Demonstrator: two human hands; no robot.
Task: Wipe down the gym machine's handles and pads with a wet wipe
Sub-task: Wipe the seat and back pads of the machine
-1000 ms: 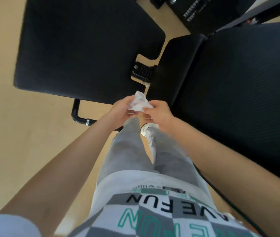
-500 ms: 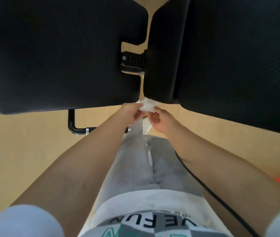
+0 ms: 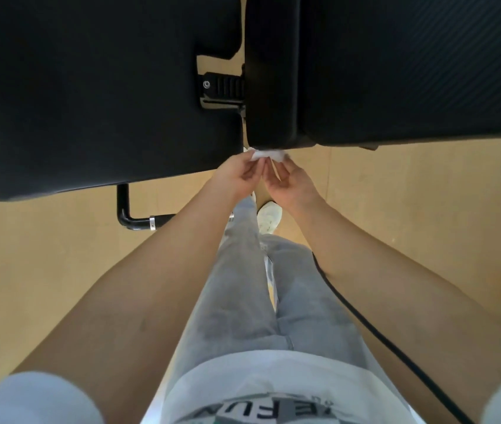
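A white wet wipe [image 3: 269, 155] is stretched between both hands just below the near end of the narrow black middle pad [image 3: 272, 87]. My left hand [image 3: 238, 175] pinches its left end and my right hand [image 3: 290, 185] pinches its right end, fingers curled. A wide black seat pad [image 3: 90, 87] fills the upper left. A large ribbed black pad [image 3: 411, 65] fills the upper right. The wipe sits at the middle pad's lower edge; whether it touches the pad is unclear.
A black hinge bracket [image 3: 220, 87] sits in the gap between the left pad and the middle pad. A bent black frame tube [image 3: 134, 217] sticks out under the left pad. Tan floor lies around my legs and white shoe [image 3: 269, 217]. A black cable [image 3: 365, 319] hangs along my right arm.
My view has tilted downward and closer, so the pads now fill the top of the view. Both hands have drawn the crumpled wipe out wider and raised it toward the middle pad's lower edge.
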